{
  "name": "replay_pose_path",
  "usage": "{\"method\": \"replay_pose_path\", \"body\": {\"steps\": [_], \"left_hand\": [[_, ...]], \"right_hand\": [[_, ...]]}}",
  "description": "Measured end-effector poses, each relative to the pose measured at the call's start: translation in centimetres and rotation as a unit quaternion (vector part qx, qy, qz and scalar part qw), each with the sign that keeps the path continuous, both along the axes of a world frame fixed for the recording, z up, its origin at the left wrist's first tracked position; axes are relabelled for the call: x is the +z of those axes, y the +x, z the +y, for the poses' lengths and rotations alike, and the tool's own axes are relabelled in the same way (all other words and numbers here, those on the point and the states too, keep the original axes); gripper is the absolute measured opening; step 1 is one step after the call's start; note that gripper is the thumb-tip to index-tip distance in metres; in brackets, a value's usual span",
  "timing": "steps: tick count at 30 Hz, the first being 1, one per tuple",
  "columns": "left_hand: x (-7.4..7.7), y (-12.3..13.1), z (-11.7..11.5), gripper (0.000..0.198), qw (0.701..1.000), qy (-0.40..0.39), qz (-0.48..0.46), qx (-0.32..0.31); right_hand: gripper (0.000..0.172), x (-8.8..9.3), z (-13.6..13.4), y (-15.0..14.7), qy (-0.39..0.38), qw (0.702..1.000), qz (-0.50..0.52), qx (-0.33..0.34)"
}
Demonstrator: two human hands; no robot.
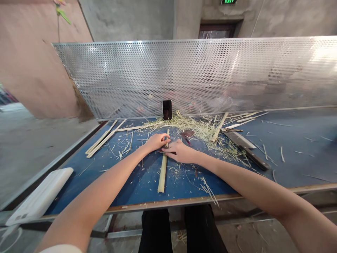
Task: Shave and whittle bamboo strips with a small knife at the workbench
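A pale bamboo strip (163,172) lies lengthwise on the blue tabletop, pointing away from me. My left hand (157,141) is closed around its far part, thumb and fingers pressed together. On the strip's other side my right hand (182,151) is closed too, fingers bent across the strip just nearer to me. Something thin and dark shows under the fingers; its kind is mostly hidden. Just beyond my right hand lies a dark reddish-brown scrap (187,134). Pale shavings (195,123) are heaped behind both hands.
A phone (167,110) stands upright against the perforated metal screen (147,77). To the right lies a large knife with a dark handle (255,159), near more bamboo pieces (219,127). Split strips (102,138) rest at left. A white power strip (42,193) sits on the left edge.
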State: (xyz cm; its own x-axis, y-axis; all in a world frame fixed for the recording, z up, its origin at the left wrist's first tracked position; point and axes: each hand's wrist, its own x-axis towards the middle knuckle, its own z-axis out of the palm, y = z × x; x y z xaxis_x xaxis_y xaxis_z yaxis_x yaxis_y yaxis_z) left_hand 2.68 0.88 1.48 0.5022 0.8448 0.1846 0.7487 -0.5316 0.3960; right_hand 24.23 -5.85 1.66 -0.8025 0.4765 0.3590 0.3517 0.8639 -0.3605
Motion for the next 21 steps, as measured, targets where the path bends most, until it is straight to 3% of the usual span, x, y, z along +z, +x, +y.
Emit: {"method": "replay_pose_path", "body": {"steps": [3, 5, 8, 13, 17, 21], "left_hand": [[0.07, -0.09, -0.08, 0.05, 1.0, 0.008, -0.002, -0.007], [0.0, -0.14, 0.0, 0.05, 1.0, 0.007, -0.003, -0.008], [-0.15, -0.15, 0.19, 0.051, 1.0, -0.002, -0.005, -0.006], [-0.25, -0.16, 0.25, 0.051, 1.0, 0.003, -0.013, -0.007], [-0.38, -0.19, 0.39, 0.052, 1.0, 0.002, -0.014, -0.001], [-0.47, -0.25, 0.41, 0.052, 1.0, 0.007, -0.015, -0.005]], "right_hand": [[0.031, 0.06, -0.11, 0.05, -0.037, 0.995, -0.002, 0.097], [0.03, 0.12, -0.12, 0.08, -0.029, 0.997, -0.005, 0.077], [0.03, 0.12, -0.01, 0.07, 0.016, 1.0, -0.007, -0.017], [0.032, 0.19, 0.07, 0.14, -0.031, 0.995, -0.02, 0.093], [0.032, 0.23, -0.02, 0.12, -0.004, 1.0, -0.012, 0.01], [0.031, 0.33, -0.12, 0.16, -0.038, 0.996, -0.013, 0.084]]}}
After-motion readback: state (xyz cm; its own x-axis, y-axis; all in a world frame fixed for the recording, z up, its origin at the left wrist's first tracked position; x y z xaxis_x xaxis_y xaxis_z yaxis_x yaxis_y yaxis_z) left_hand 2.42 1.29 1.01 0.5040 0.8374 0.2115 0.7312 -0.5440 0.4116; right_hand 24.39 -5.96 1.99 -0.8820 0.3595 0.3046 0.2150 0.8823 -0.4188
